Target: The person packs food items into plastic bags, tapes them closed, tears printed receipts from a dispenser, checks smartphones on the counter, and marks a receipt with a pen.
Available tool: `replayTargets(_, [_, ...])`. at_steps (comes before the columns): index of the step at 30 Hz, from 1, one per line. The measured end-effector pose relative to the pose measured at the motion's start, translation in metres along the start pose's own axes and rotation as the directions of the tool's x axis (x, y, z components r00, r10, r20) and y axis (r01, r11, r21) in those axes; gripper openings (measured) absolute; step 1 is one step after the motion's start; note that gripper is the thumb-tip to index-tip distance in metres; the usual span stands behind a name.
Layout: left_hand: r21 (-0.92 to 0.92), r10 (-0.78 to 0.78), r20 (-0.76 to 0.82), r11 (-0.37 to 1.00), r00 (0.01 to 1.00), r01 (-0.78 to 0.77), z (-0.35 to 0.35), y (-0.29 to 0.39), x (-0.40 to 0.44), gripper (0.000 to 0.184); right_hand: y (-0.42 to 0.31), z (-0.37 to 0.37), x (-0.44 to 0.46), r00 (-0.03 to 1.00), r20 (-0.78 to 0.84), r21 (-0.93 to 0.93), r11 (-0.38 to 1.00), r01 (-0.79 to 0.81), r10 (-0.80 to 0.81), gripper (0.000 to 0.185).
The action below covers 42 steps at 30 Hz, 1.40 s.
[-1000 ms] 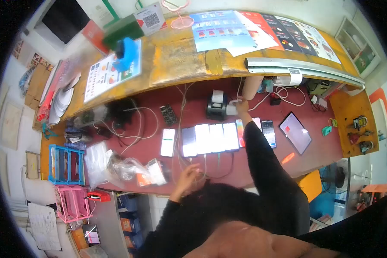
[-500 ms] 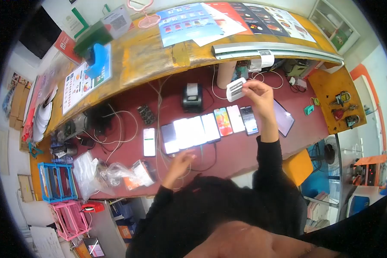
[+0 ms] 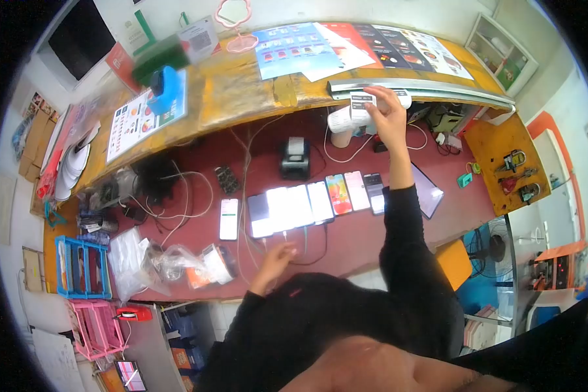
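Observation:
My right hand (image 3: 388,117) is raised near the shelf's front edge, fingers pinching a white printed paper slip (image 3: 362,106). Just behind the slip are white paper rolls (image 3: 339,120) by the shelf edge. My left hand (image 3: 277,262) hovers low at the desk's front, close to a cable; whether its fingers hold anything is hard to see. Beyond it lies a row of lit phones (image 3: 291,208), with a colourful-screened phone (image 3: 339,195) towards the right. A single phone (image 3: 228,219) lies apart on the left. Behind the row stands a small black printer (image 3: 295,159) with paper on top.
Cables (image 3: 188,189) trail over the red desk (image 3: 346,245). A tablet (image 3: 426,191) lies right of my right forearm. Plastic bags (image 3: 134,261) and blue baskets (image 3: 83,268) are at the left. Posters (image 3: 296,51) cover part of the upper shelf.
My right hand has left the printer's side and risen to the shelf edge with the paper slip. My left hand has stayed low by the phones. The view has shifted.

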<state>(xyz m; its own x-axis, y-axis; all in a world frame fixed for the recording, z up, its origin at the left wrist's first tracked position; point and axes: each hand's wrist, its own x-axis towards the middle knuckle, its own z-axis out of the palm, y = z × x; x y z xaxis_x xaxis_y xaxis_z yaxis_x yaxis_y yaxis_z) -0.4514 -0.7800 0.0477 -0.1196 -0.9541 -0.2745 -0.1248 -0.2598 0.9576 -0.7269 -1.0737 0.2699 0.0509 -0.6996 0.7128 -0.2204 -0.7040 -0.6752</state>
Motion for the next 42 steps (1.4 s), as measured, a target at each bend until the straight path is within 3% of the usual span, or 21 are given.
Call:
replayTargets(3, [0.042,-0.032,-0.006,0.999,0.999,0.033,-0.002,-0.002,0.001,0.035,0.003,-0.004,0.012,0.986,0.114,-0.174,0.98,-0.099,0.119,0.029])
replayTargets(4, [0.046,-0.019,-0.007,0.999,1.0,0.02,-0.004,-0.003,0.002,0.035,-0.004,-0.002,0.014,0.991,0.078,-0.219,0.971,-0.093,0.112,0.023])
replayTargets(10, [-0.035,-0.073,-0.016,0.997,0.997,0.073,-0.006,0.001,0.0,0.036,0.005,0.009,0.013,0.982,0.038,-0.623,0.764,0.168,-0.185,0.011])
replayTargets(13, [-0.016,-0.092,-0.019,0.996,0.996,0.092,-0.004,-0.013,0.002,0.036,0.008,0.009,0.008,0.978,0.091,-0.654,0.73,0.201,-0.189,0.013])
replayTargets(16, [0.007,-0.078,-0.019,0.997,0.997,0.078,-0.005,-0.014,0.003,0.036,0.005,0.009,0.003,0.907,0.118,-0.752,0.56,0.348,-0.405,0.016])
replayTargets(19, [0.002,-0.087,-0.022,0.996,0.996,0.087,-0.005,-0.014,0.002,0.036,0.012,0.006,-0.001,0.954,0.07,-0.802,0.553,0.228,-0.291,0.021])
replayTargets(22, [0.015,-0.1,-0.021,0.995,0.995,0.101,-0.003,-0.016,0.003,0.036,0.017,0.013,-0.003,0.93,0.138,-0.762,0.563,0.32,-0.342,0.025])
replayTargets(25, [0.059,-0.104,-0.027,0.993,0.994,0.105,-0.007,-0.012,0.007,0.035,0.011,0.018,-0.006,0.948,0.086,-0.82,0.519,0.243,-0.308,0.028])
replayTargets(26, [0.05,-0.112,-0.034,0.992,0.993,0.114,-0.009,-0.009,0.006,0.035,0.006,0.02,-0.007,0.958,0.033,-0.883,0.44,0.162,-0.286,0.027])
replayTargets(29, [0.034,-0.108,-0.076,0.993,0.991,0.111,-0.015,-0.008,0.001,0.036,-0.007,0.036,-0.015,0.924,-0.042,-0.88,0.453,0.145,-0.379,0.03])
replayTargets(30, [0.032,-0.1,-0.093,0.994,0.991,0.103,-0.018,-0.008,-0.001,0.036,-0.02,0.051,-0.021,0.911,-0.057,-0.86,0.483,0.162,-0.407,0.026])
replayTargets(31, [0.066,-0.077,-0.175,0.994,0.981,0.09,-0.021,-0.008,-0.005,0.036,-0.022,0.066,-0.035,0.926,0.014,-0.749,0.609,0.259,-0.377,0.024])
replayTargets(33, [0.138,-0.03,-0.332,0.987,0.943,0.08,-0.027,-0.009,-0.026,0.037,0.003,0.103,-0.065,0.909,0.182,-0.427,0.802,0.418,-0.376,0.021])
replayTargets(34, [0.373,0.022,-0.474,0.911,0.88,0.178,-0.032,-0.016,-0.037,0.041,0.02,0.128,-0.084,0.942,0.244,-0.332,0.893,0.303,-0.229,0.018])
replayTargets(35, [0.563,0.111,-0.585,0.769,0.803,0.304,-0.037,-0.025,-0.049,0.044,0.046,0.145,-0.099,0.938,0.346,-0.312,0.945,0.097,0.018,0.018])
replayTargets(36, [0.687,0.227,-0.655,0.575,0.721,0.443,-0.043,-0.035,-0.061,0.049,0.081,0.163,-0.109,0.929,0.338,-0.325,0.945,-0.036,0.152,0.023])
replayTargets(38, [0.681,0.173,-0.7,0.455,0.693,0.574,-0.062,-0.056,-0.077,0.057,0.165,0.194,-0.124,0.781,0.253,-0.555,0.747,-0.367,0.571,0.032])
replayTargets(39, [0.671,0.148,-0.723,0.388,0.675,0.632,-0.072,-0.069,-0.085,0.062,0.189,0.201,-0.129,0.767,0.286,-0.667,0.694,-0.271,0.575,0.043])
replayTargets(40, [0.702,0.246,-0.713,0.237,0.657,0.672,-0.08,-0.088,-0.09,0.076,0.225,0.213,-0.142,0.838,0.23,-0.681,0.697,-0.225,0.495,0.046])
replayTargets(41, [0.701,0.214,-0.712,0.271,0.669,0.659,-0.09,-0.097,-0.094,0.074,0.248,0.222,-0.152,0.898,0.173,-0.697,0.694,-0.179,0.405,0.049])
replayTargets(42, [0.699,0.185,-0.709,0.308,0.68,0.645,-0.1,-0.104,-0.095,0.073,0.244,0.225,-0.147,0.856,0.221,-0.733,0.659,-0.171,0.467,0.051])
